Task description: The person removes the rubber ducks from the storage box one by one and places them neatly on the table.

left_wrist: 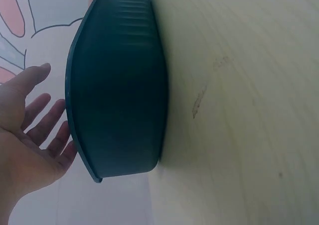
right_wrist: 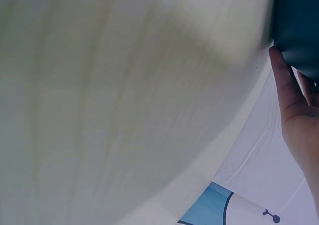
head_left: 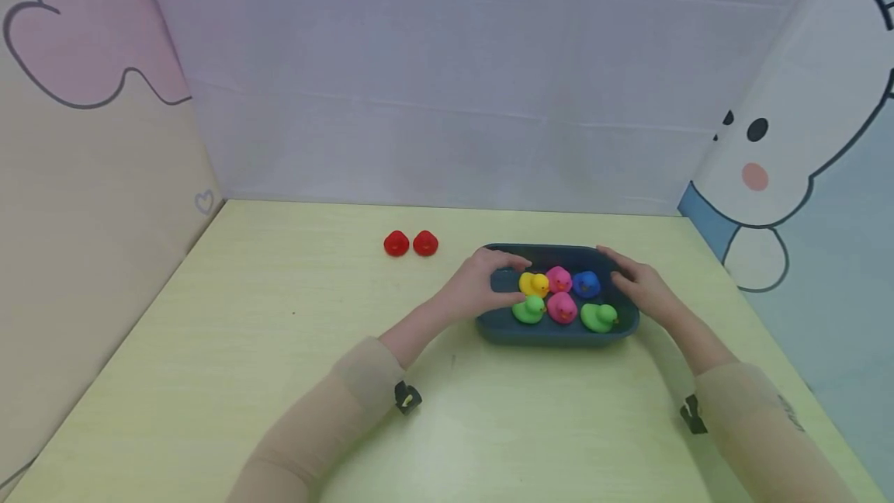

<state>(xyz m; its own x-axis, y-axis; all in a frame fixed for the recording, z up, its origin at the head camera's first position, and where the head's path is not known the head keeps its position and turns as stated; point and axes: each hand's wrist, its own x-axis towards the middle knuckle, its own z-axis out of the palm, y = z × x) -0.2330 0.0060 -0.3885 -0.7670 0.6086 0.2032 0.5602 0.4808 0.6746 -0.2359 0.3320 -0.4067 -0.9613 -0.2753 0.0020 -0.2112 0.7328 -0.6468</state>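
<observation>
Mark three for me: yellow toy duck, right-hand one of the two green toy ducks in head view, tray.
Yellow toy duck (head_left: pixel 531 284): head view, on its body.
Right-hand green toy duck (head_left: pixel 596 318): head view, on its body.
Dark blue-green tray (left_wrist: pixel 117 85): left wrist view, outer wall.

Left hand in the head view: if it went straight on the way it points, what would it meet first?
Probably the yellow toy duck, just ahead of the left hand's thumb and fingers, though its height above the duck is unclear.
</observation>
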